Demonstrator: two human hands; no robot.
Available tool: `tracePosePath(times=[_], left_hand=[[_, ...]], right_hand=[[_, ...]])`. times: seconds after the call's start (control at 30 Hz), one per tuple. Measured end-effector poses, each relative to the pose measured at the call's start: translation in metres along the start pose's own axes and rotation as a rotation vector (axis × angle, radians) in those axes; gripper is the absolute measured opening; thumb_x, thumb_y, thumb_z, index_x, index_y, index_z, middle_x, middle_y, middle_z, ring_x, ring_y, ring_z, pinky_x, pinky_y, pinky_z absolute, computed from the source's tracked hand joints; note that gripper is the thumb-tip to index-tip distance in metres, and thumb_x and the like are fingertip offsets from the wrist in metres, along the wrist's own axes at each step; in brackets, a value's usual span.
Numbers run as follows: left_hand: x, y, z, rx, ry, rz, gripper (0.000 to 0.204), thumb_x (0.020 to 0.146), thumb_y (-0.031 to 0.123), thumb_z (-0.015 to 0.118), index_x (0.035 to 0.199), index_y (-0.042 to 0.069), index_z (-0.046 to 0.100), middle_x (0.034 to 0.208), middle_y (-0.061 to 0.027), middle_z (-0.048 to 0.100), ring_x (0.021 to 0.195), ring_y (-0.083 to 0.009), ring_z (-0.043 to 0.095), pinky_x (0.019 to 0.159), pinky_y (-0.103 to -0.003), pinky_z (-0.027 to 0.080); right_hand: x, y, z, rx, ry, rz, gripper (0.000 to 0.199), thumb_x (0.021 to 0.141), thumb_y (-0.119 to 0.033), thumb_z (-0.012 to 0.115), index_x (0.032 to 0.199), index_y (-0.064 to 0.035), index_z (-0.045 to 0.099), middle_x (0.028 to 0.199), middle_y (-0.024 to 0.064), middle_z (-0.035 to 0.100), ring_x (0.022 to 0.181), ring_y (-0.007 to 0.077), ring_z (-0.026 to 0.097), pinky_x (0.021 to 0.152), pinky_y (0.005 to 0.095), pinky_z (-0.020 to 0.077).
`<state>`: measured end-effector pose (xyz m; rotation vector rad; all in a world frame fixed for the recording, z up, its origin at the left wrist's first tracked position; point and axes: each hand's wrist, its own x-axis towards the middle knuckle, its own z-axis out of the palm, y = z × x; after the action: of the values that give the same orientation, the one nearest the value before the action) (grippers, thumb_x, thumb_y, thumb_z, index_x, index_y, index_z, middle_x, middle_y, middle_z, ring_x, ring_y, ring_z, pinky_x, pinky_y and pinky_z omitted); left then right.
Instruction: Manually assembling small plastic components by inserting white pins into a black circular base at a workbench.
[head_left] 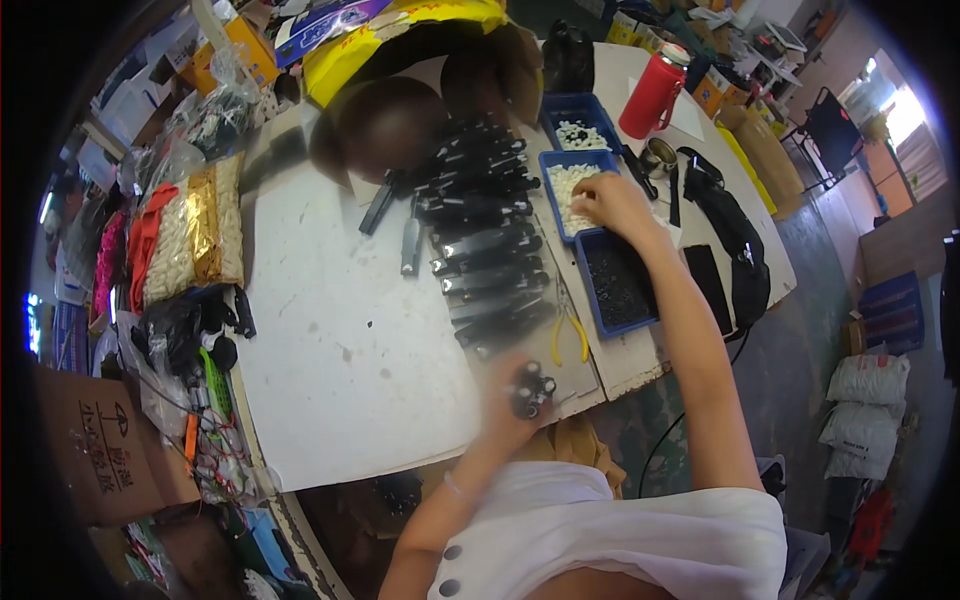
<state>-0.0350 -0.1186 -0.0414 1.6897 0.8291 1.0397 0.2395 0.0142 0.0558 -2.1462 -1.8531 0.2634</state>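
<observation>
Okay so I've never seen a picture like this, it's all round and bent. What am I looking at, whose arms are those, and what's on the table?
This is one view from a wide fisheye camera worn on a person's head, looking down, so straight edges curve. The arms are the wearer's own. The left hand has a grip on a small black part, blurred. The right hand reaches into a blue tray of small white pieces. On the white table lie a row of black parts, yellow-handled pliers and a red bottle.

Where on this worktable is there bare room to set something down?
The widest bare patch of the white tabletop lies between the bagged parts on the left and the row of black parts. Right of that row it is crowded: blue trays, pliers.
</observation>
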Motion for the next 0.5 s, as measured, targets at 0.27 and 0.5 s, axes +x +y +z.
tracePosePath(times=[0.27, 0.5], left_hand=[[0.006, 0.006, -0.001, -0.021, -0.031, 0.032, 0.059, 0.063, 0.014, 0.073, 0.114, 0.007, 0.045, 0.108, -0.0146, 0.047, 0.1, -0.0318, 0.048, 0.087, -0.039, 0.04], [0.002, 0.002, -0.001, -0.039, -0.033, 0.009, 0.063, 0.061, 0.017, 0.076, 0.114, 0.006, 0.044, 0.108, -0.0146, 0.047, 0.1, -0.0312, 0.048, 0.087, -0.039, 0.039]], right_hand=[[-0.006, 0.014, 0.005, 0.088, 0.248, -0.035, 0.019, 0.079, -0.02, 0.058, 0.092, -0.0068, 0.062, 0.089, 0.0131, 0.063, 0.079, 0.029, 0.06, 0.07, 0.0359, 0.0465], [-0.103, -0.078, -0.032, 0.78, -0.1, -0.179, 0.016, 0.078, -0.011, 0.061, 0.091, -0.0025, 0.064, 0.085, 0.0073, 0.063, 0.079, 0.0126, 0.06, 0.069, 0.0248, 0.0474]])
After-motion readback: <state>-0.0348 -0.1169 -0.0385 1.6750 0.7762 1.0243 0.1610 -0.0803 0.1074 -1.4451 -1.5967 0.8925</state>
